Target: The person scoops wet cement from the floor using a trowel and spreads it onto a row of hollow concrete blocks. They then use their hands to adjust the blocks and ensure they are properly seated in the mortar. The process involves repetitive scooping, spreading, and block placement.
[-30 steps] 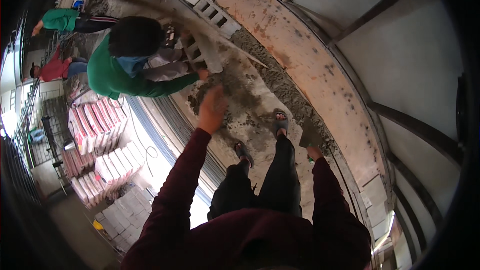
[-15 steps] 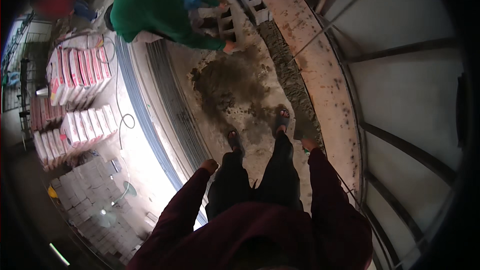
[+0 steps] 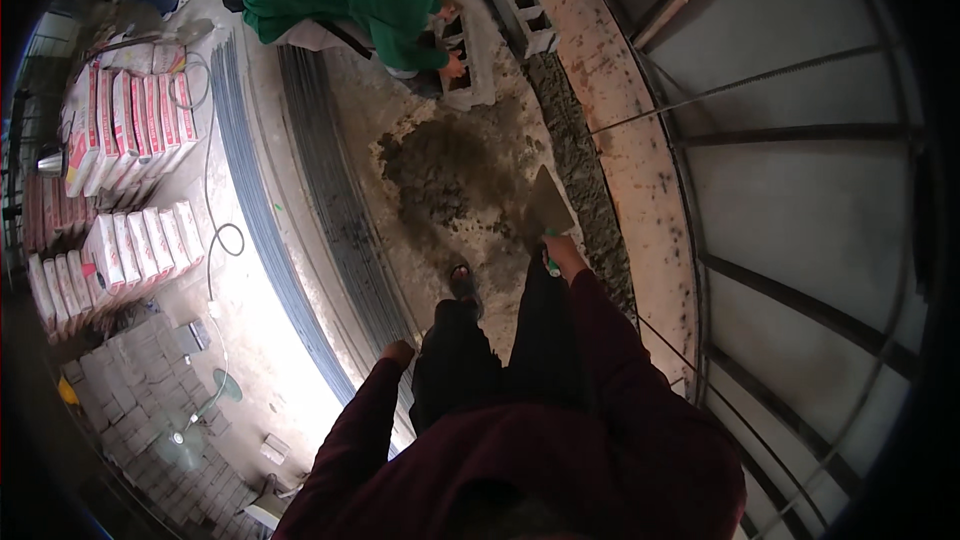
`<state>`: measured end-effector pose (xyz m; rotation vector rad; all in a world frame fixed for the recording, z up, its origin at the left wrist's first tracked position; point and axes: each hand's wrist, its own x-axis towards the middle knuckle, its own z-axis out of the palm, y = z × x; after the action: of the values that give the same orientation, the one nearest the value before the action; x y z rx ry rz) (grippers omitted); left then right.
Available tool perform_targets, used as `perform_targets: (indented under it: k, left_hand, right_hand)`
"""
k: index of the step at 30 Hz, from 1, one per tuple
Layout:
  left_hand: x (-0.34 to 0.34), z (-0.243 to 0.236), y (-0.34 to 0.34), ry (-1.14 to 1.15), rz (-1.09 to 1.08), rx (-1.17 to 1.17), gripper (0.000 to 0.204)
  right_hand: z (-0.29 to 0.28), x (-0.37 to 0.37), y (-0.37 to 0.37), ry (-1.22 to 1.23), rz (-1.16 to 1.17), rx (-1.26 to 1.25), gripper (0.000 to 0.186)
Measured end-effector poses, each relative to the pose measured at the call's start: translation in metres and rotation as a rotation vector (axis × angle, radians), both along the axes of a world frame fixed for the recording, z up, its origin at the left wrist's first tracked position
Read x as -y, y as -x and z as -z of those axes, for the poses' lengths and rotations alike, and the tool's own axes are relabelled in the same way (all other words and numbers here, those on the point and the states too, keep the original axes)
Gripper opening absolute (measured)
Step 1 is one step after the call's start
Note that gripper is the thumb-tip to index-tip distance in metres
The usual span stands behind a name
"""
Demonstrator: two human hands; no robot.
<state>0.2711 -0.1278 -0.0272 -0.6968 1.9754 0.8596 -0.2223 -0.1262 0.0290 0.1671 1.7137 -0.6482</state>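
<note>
Steel trowel [image 3: 549, 204] gripped by right hand [image 3: 562, 252], left hand [image 3: 398, 351] loosely curled, white-and-red sacks [image 3: 128, 120] stacked left.

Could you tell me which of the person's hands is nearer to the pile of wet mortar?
Right. The right hand holds a trowel whose blade reaches the mortar pile; the left hand hangs empty, well below it.

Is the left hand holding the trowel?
No, the left hand is empty at the person's side; the right hand holds the trowel.
</note>
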Motion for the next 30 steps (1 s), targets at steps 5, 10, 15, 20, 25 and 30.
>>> perform_targets:
  k: [5, 10, 15, 20, 25, 30]
  left_hand:
    - [0.035, 0.010, 0.019, 0.014, -0.086, 0.032, 0.023]
    - [0.095, 0.013, 0.115, 0.062, -0.091, -0.003, 0.023]
    - [0.163, -0.058, 0.281, -0.114, -0.519, -0.066, 0.027]
    - [0.234, -0.100, 0.418, -0.154, -0.788, -0.238, 0.024]
    - [0.291, -0.147, 0.482, -0.082, -0.786, -0.248, 0.029]
    - [0.305, -0.135, 0.479, 0.023, -0.644, -0.283, 0.022]
  right_hand:
    - [0.021, 0.075, 0.058, 0.034, 0.032, 0.016, 0.029]
    - [0.047, 0.151, 0.142, 0.145, 0.033, 0.083, 0.023]
    - [0.059, 0.175, 0.211, 0.081, -0.040, 0.126, 0.025]
    - [0.096, 0.186, 0.256, 0.112, -0.031, 0.067, 0.030]
    - [0.104, 0.233, 0.281, -0.161, -0.119, -0.011, 0.029]
    - [0.136, 0.252, 0.325, -0.132, -0.512, -0.049, 0.027]
